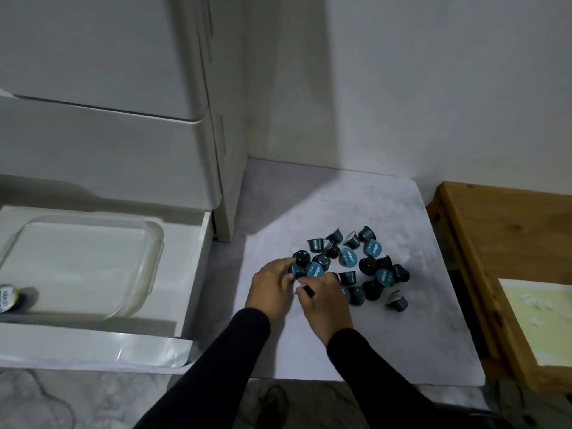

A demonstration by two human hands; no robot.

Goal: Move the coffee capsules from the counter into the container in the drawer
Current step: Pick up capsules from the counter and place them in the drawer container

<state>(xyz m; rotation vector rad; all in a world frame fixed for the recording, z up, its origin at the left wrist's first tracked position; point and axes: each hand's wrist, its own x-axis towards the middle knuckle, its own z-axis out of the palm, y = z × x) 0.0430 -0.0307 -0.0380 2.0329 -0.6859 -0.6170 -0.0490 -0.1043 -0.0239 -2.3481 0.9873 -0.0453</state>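
A wooden table (pixel 507 243) stands at the right edge, bearing a pale yellow sheet (pixel 538 320). White closed cabinet drawers (pixel 108 144) fill the upper left.

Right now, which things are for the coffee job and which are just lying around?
For the job:
- coffee capsules piled on the counter
- clear container in the open drawer
- left hand and right hand, both at the pile

Just lying around:
- wooden tray at the right
- pale yellow sheet in it
- closed drawers above
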